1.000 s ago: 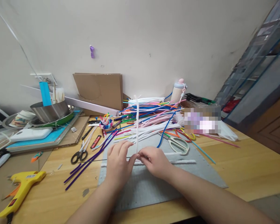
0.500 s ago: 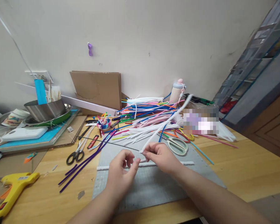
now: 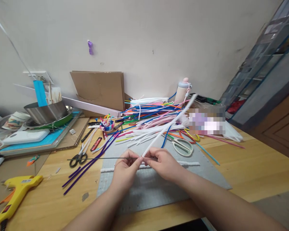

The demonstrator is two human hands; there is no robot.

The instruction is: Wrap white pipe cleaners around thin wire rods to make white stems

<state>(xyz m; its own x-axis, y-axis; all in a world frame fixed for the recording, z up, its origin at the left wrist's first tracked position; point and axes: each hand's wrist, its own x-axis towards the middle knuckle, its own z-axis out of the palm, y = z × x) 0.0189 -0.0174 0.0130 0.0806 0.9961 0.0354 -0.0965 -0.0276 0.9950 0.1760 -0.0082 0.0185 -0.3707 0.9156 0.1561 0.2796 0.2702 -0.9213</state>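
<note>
Head: left hand [image 3: 125,170], right hand [image 3: 166,162] pinch white stem [image 3: 174,120]; pale scissors [image 3: 184,147], heaped stems [image 3: 153,111] beyond.

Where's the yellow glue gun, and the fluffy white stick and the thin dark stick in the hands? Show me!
Yellow glue gun [image 3: 18,196]: head view, on its handle.
Fluffy white stick [image 3: 169,125]: head view, middle of its length.
Thin dark stick [image 3: 108,158]: head view, middle of its visible stretch.
</note>
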